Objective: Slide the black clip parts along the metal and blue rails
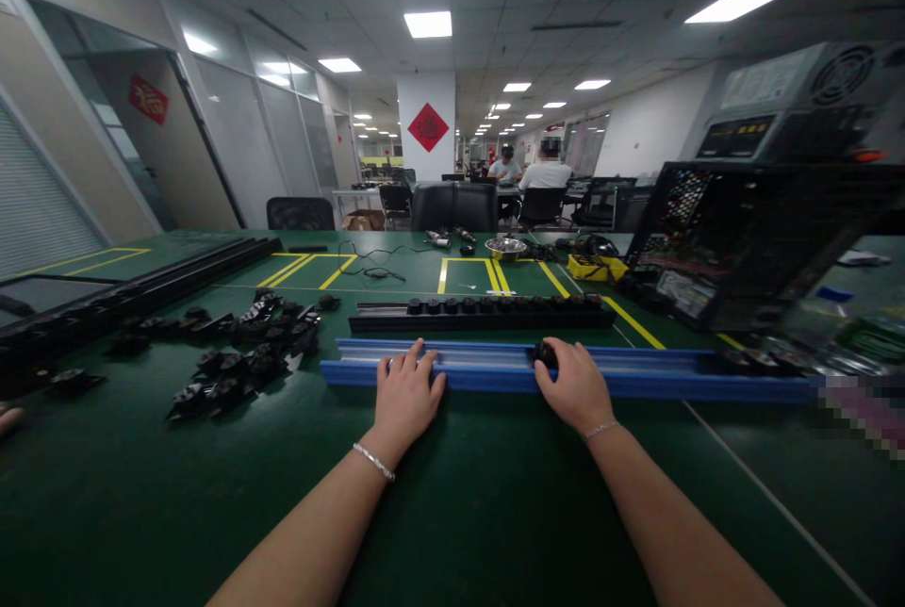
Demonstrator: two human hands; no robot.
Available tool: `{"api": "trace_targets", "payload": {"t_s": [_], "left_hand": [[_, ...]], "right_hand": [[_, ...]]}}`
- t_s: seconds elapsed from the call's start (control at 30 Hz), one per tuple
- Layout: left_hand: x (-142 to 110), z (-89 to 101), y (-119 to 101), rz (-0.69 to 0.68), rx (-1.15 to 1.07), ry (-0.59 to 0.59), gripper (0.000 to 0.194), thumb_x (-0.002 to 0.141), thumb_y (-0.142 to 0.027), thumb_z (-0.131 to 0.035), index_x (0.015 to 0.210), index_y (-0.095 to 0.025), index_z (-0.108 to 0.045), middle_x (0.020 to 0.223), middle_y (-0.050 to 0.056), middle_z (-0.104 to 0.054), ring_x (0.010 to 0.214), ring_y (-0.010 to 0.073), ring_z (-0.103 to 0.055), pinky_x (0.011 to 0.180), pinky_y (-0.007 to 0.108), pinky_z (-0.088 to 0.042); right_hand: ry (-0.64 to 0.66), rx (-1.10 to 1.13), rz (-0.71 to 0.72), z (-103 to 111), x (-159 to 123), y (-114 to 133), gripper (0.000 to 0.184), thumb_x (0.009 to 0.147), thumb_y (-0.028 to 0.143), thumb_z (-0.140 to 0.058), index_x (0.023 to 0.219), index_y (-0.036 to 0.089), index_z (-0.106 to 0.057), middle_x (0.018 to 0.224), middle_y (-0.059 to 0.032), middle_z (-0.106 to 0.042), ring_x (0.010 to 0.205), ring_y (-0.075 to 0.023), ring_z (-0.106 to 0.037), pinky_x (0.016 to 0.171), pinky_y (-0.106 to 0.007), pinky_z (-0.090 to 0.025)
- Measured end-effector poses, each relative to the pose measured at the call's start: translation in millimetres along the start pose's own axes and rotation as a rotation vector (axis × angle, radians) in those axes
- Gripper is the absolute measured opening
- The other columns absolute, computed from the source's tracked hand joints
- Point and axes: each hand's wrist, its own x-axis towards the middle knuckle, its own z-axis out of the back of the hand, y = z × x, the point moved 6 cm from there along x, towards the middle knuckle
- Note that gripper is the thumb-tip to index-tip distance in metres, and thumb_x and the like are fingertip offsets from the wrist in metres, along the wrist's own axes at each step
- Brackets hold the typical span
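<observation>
A long blue channel-shaped rail [487, 373] lies crosswise on the green table in front of me. Near its left end rests my left hand [406, 392], open, with its fingers spread over the rail's walls. Farther right, my right hand [578, 385] is closed around a small black part [544, 353] sitting in the channel; the palm side is hidden. More dark parts [764, 361] sit in the rail's right end. Behind it lies a black rail [481, 316] holding several round black pieces in a row.
Loose black parts [255, 348] are heaped to the left, beside long black rails [176, 279]. A metal bowl [505, 250] stands at the back. On the right are an opened computer case [749, 239] and a power supply [798, 84]. Another person's fingertip [9, 418] shows at the left edge.
</observation>
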Motion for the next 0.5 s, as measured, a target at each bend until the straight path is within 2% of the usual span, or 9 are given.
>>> {"api": "trace_targets", "payload": {"t_s": [0.1, 0.5], "left_hand": [[0.1, 0.3, 0.3, -0.007, 0.003, -0.01, 0.041, 0.089, -0.043, -0.035, 0.122, -0.027, -0.054, 0.139, 0.005, -0.047, 0.113, 0.0255, -0.05, 0.098, 0.047, -0.031], [0.9, 1.1, 0.4, -0.005, -0.02, 0.005, 0.041, 0.089, -0.043, -0.035, 0.121, -0.027, -0.054, 0.138, 0.005, -0.048, 0.112, 0.0262, -0.051, 0.098, 0.049, -0.032]], "right_hand": [[0.013, -0.012, 0.053, -2.3, 0.0, 5.9, 0.038, 0.082, 0.032, -0.044, 0.111, 0.01, -0.056, 0.108, -0.0139, -0.065, 0.098, -0.0243, -0.059, 0.103, -0.044, -0.034], [0.074, 0.054, 0.061, -1.6, -0.1, 16.1, 0.043, 0.082, 0.031, -0.044, 0.117, 0.008, -0.052, 0.106, -0.0135, -0.066, 0.099, -0.0229, -0.06, 0.105, -0.042, -0.032]]}}
